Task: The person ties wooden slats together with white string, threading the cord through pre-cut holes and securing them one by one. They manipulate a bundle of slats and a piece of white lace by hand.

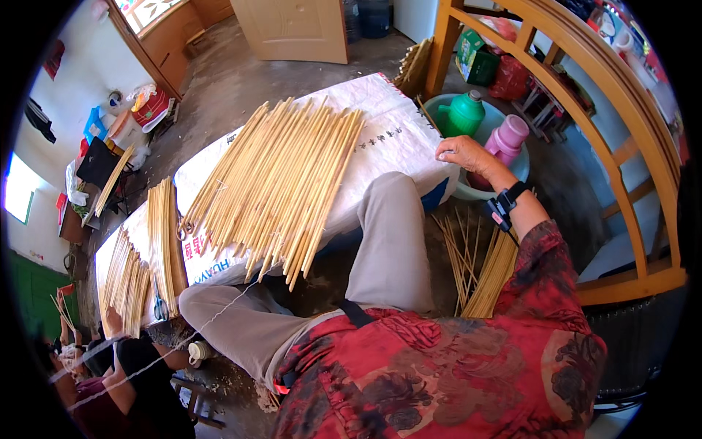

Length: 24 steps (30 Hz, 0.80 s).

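Hand on sack, sticks fanned out

I saw the right hand (462,154) resting palm down, fingers loosely curled and gripping nothing, on the edge of the white woven sack (395,135). The fan of bamboo sticks (281,183) lay on that sack, well apart from the hand. I saw no left hand. 1 green jug (462,113) stood in a basin just beyond.

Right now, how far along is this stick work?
Looks done: a wide row of pale sticks lies side by side on the white sack, bundles beside it. In hand: nothing; the right hand rests empty on the sack. Left: loose sticks on the floor.
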{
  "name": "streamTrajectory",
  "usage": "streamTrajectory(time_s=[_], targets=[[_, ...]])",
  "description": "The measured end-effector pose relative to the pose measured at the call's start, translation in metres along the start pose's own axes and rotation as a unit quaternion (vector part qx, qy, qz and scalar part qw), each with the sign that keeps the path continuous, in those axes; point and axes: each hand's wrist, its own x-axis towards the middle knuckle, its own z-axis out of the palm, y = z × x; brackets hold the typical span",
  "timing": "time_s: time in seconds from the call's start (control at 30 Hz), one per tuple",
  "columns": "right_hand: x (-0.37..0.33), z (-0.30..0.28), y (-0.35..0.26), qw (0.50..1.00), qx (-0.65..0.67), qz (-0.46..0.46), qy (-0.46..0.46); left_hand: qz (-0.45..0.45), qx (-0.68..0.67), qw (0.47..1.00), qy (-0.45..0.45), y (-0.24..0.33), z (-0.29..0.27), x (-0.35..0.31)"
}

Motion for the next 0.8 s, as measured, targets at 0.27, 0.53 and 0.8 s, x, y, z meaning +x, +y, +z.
streamTrajectory(time_s=[0.27,0.53,0.8], targets=[[-0.058,0.025,0.081,0.941,-0.010,0.333,-0.063,-0.044,0.064,0.988,0.136,-0.054,-0.102,-0.024],[-0.054,0.012,0.065,0.966,-0.183,0.122,-0.135,-0.057,0.176,0.933,0.307,-0.049,-0.271,-0.062],[0.033,-0.068,-0.232,0.951,0.273,-0.122,-0.076,-0.006,0.184,0.969,0.162,0.109,-0.145,-0.022]])
